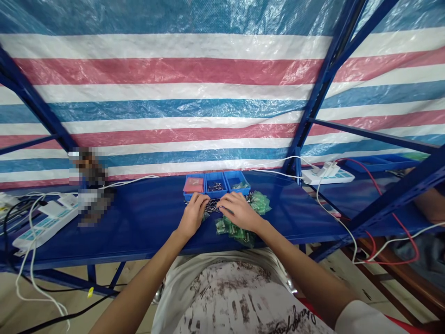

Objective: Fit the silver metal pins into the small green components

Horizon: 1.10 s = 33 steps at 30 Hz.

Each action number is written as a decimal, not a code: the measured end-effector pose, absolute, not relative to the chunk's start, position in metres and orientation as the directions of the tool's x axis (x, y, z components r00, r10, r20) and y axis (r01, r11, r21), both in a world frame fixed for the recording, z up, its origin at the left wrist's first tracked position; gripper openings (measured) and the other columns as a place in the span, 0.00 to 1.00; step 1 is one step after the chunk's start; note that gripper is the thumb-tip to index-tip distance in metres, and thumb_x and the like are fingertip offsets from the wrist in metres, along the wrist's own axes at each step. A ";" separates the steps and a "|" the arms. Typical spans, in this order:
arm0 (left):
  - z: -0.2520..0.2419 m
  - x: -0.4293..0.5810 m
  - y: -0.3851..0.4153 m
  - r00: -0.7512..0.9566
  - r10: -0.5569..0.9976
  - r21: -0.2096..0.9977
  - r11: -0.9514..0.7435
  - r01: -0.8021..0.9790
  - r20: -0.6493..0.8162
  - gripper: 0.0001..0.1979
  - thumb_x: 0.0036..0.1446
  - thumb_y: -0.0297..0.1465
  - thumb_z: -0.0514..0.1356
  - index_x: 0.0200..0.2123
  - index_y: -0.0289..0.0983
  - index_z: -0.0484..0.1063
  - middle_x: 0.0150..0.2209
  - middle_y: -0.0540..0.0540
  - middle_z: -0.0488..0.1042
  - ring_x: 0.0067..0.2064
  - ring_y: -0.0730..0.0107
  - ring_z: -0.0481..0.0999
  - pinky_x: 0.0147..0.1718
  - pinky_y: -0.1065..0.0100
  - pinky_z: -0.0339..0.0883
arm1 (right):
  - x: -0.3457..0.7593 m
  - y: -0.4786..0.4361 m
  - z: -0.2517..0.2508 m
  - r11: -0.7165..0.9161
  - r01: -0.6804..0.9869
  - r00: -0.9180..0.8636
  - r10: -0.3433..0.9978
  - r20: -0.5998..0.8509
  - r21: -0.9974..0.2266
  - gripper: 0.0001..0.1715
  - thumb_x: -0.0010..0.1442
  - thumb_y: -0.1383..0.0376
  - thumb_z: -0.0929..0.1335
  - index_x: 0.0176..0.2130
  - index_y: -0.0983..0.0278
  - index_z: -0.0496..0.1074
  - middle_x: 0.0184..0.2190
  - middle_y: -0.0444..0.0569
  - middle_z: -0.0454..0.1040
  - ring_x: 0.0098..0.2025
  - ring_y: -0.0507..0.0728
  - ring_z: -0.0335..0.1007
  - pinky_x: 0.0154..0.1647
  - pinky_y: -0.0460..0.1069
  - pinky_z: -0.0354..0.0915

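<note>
A loose pile of small dark metal pieces, like screws or pins (212,207), lies on the blue table in front of the trays. At its left edge is my left hand (193,214), fingers bent together at the tips; anything between them is too small to make out. My right hand (239,211) reaches over the pile from the right, fingers stretched and thumb apart, touching the pieces. Small clear green-tinted bags (236,230) with parts inside lie below my right wrist. More such bags (260,203) are heaped to the right of that hand.
Behind the pile stand three joined blue trays: one with a pink packet (193,185), one with dark pieces (215,187), one with small bags (239,185). Power strips (48,222) with white cables lie left; another (328,174) lies right. A blue post (378,199) rises beside another person's arm (431,204).
</note>
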<state>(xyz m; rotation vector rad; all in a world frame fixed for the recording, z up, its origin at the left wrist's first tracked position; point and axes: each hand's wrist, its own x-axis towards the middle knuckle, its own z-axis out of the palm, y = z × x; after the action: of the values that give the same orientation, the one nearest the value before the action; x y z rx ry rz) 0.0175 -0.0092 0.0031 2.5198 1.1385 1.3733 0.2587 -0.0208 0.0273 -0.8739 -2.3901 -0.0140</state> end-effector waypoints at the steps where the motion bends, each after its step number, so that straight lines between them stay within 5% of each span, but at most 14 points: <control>1: 0.004 0.018 -0.009 0.315 0.622 0.381 -0.728 0.570 0.717 0.10 0.78 0.31 0.50 0.53 0.42 0.70 0.47 0.43 0.72 0.48 0.63 0.77 0.49 0.63 0.72 | 0.254 -0.025 0.028 0.808 0.558 -0.649 0.567 0.507 -0.190 0.16 0.80 0.60 0.60 0.50 0.58 0.76 0.47 0.52 0.78 0.48 0.63 0.69 0.49 0.58 0.59; 18: 0.010 0.023 -0.016 0.291 0.583 0.399 -0.769 0.500 0.759 0.11 0.78 0.30 0.51 0.54 0.42 0.71 0.47 0.43 0.72 0.48 0.64 0.76 0.48 0.63 0.72 | 0.236 -0.037 0.031 0.754 0.285 -0.677 0.596 0.432 -0.592 0.19 0.79 0.58 0.62 0.53 0.54 0.81 0.49 0.49 0.83 0.54 0.62 0.72 0.62 0.60 0.63; 26: 0.011 0.023 -0.018 0.270 0.589 0.416 -0.764 0.494 0.761 0.11 0.78 0.32 0.51 0.54 0.42 0.72 0.47 0.43 0.74 0.49 0.63 0.77 0.49 0.62 0.73 | 0.233 -0.034 0.030 0.711 0.312 -0.602 0.661 0.448 -0.630 0.22 0.79 0.56 0.60 0.47 0.56 0.82 0.48 0.49 0.84 0.53 0.63 0.75 0.59 0.59 0.66; 33: 0.006 0.021 -0.019 0.285 0.722 0.559 -0.677 0.479 0.630 0.15 0.78 0.37 0.51 0.62 0.43 0.66 0.53 0.40 0.77 0.50 0.60 0.79 0.51 0.59 0.74 | 0.242 -0.025 0.027 0.674 0.356 -0.422 0.734 0.532 -0.647 0.23 0.79 0.53 0.60 0.47 0.56 0.81 0.47 0.49 0.84 0.50 0.63 0.77 0.56 0.60 0.67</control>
<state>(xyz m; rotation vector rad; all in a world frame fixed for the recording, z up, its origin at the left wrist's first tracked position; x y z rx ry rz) 0.0215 -0.0189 0.0058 2.2950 1.1026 1.3406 0.2416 -0.0246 0.0267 -0.8405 -2.0373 0.5637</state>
